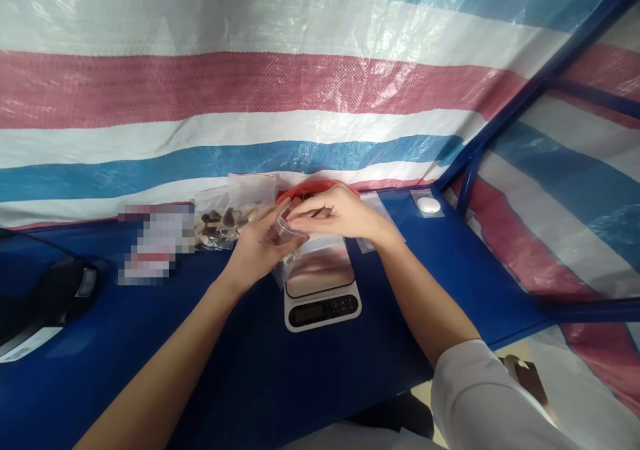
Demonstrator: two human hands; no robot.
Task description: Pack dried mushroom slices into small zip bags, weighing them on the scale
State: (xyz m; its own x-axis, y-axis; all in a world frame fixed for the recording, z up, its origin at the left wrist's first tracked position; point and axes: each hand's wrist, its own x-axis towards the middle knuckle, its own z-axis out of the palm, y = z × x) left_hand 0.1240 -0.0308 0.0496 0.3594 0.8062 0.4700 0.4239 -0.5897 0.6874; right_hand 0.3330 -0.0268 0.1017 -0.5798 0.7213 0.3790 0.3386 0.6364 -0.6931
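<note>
My left hand [257, 247] is closed around a small clear plastic bag [285, 267], its mouth facing up and its lower end hanging by the scale's left edge. My right hand [343, 213] reaches over from the right, fingertips pinched together at the bag's mouth. What lies between those fingertips is too small or hidden to make out. Beneath both hands stands a white digital kitchen scale [323, 273] with a shiny metal plate and a dark display. Behind the right hand shows a red plastic bag or basin [320, 187], mostly covered.
Clear bags of brownish and pale dried pieces [220, 227] lie left of my hands. Flat clear bags [375, 213] and a white round object [429, 205] are at the right. A black device [55, 290] sits far left on the blue table [240, 377]; striped sheeting [250, 83] rises behind.
</note>
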